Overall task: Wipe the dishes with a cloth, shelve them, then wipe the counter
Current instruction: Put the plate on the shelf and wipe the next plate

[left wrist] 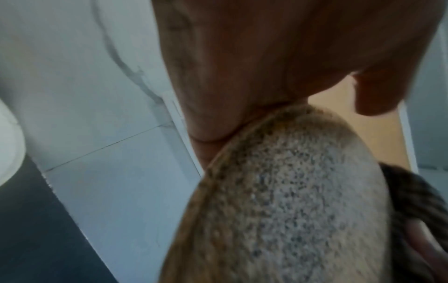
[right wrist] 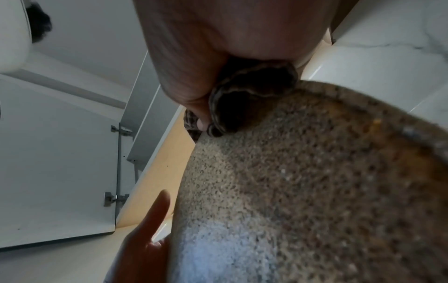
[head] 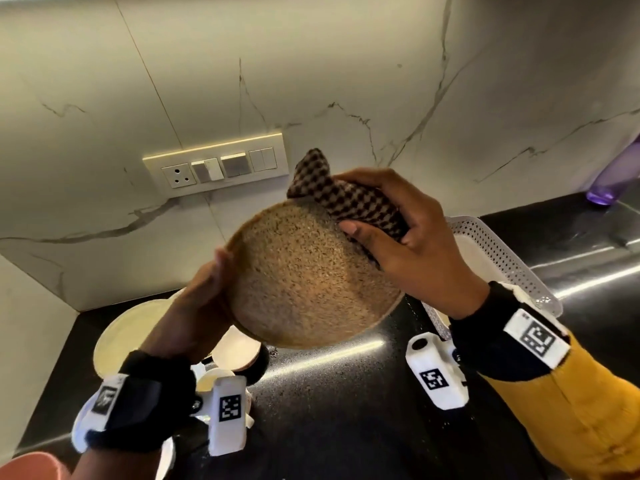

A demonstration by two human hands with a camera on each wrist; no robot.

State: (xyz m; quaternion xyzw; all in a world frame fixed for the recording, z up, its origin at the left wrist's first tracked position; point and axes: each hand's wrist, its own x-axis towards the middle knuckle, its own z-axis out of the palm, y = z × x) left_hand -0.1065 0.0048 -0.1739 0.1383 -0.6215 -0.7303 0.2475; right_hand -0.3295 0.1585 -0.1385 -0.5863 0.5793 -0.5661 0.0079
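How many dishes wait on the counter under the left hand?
3 visible: a large cream plate at the back left, a small bowl right of it, and a white dish behind the wrist camera. The left hand may hide others.

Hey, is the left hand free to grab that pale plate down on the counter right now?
Probably not yet. The left hand holds the speckled plate by its rim while the right hand wipes it with the checked cloth. The pale plate lies uncovered just below.
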